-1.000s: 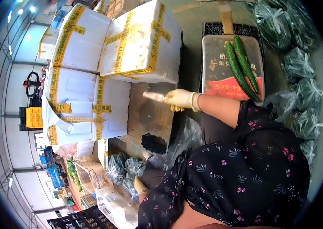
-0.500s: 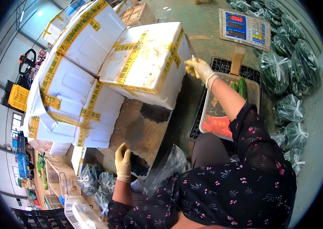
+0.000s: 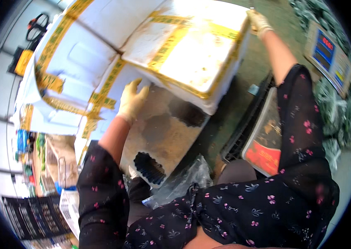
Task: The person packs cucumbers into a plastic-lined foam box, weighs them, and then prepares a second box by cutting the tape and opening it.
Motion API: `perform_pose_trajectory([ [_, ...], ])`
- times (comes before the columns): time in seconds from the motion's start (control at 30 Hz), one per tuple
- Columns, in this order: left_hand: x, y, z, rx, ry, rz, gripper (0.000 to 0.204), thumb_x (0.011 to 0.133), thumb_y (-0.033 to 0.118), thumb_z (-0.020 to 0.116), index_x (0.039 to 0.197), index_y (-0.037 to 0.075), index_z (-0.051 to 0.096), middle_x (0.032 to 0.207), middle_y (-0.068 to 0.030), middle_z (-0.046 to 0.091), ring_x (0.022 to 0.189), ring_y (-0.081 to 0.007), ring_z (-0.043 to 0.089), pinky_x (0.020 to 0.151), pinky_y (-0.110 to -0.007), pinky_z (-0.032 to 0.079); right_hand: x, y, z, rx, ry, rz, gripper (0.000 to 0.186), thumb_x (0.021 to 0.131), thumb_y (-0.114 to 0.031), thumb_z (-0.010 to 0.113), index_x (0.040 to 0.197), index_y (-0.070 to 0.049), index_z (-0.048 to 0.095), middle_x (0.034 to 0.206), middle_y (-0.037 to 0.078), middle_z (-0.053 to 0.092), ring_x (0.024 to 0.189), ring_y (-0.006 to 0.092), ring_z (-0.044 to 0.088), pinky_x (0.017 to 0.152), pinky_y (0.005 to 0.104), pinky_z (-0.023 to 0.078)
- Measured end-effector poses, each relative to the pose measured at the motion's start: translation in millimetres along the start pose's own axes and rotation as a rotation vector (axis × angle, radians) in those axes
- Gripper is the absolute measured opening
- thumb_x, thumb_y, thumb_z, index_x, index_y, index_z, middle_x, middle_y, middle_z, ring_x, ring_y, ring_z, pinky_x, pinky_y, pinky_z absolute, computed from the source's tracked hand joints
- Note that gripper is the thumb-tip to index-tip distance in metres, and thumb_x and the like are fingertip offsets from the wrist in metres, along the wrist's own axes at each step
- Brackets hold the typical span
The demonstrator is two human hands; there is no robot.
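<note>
Curving down the far left, pale wall panels (image 3: 1, 149) give way to a black loop-shaped handle (image 3: 38, 27) and a bright yellow plastic crate (image 3: 24, 62). Next comes a stack of white foam boxes (image 3: 88, 74), bound in yellow printed tape. Now the left hand (image 3: 132, 99), gloved in cream: fingers spread wide, nothing in them, in front of those boxes! Below it, a brown, worn flat platform (image 3: 163, 135) shows damp-looking dark patches and a ragged black patch (image 3: 148, 168). On its far end sits a stained white foam box with yellow tape (image 3: 188, 54), top brightly lit. And the gloved right hand (image 3: 259, 24), fingers bent, is at that box's far right corner; whether they grip anything, I cannot tell. Green floor (image 3: 225, 108) beneath, then a red-and-dark scale plate (image 3: 262, 149), and clear bags of greens (image 3: 331, 97) at far right.
</note>
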State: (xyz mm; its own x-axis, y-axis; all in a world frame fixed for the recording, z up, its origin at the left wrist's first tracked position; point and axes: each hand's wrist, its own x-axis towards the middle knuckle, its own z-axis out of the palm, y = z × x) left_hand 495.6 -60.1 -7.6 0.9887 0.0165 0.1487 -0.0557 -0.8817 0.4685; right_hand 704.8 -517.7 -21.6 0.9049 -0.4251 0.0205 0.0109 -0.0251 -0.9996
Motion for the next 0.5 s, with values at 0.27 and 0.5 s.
perform_pose_trajectory([
  [0.27, 127, -113, -9, -0.177, 0.164, 0.002, 0.051, 0.08, 0.034, 0.057, 0.115, -0.004, 0.056, 0.112, -0.0192, 0.059, 0.104, -0.0267, 0.057, 0.09, -0.033, 0.041, 62, 11, 28, -0.472, -0.074, -0.24, 0.044, 0.086, -0.037, 0.058, 0.12, -0.008, 0.056, 0.11, 0.006, 0.061, 0.098, 0.0171, 0.056, 0.09, 0.0299, 0.04],
  [0.5, 191, -76, 12, -1.011, 0.113, -0.438, 0.068, 0.078, 0.034, 0.068, 0.128, -0.001, 0.037, 0.126, -0.0115, 0.046, 0.109, -0.0226, 0.048, 0.085, -0.033, 0.047, 108, 24, 1, -0.547, -0.277, -0.177, 0.025, 0.089, -0.024, 0.052, 0.097, -0.002, 0.06, 0.088, 0.007, 0.063, 0.077, 0.0168, 0.059, 0.075, 0.0308, 0.047],
])
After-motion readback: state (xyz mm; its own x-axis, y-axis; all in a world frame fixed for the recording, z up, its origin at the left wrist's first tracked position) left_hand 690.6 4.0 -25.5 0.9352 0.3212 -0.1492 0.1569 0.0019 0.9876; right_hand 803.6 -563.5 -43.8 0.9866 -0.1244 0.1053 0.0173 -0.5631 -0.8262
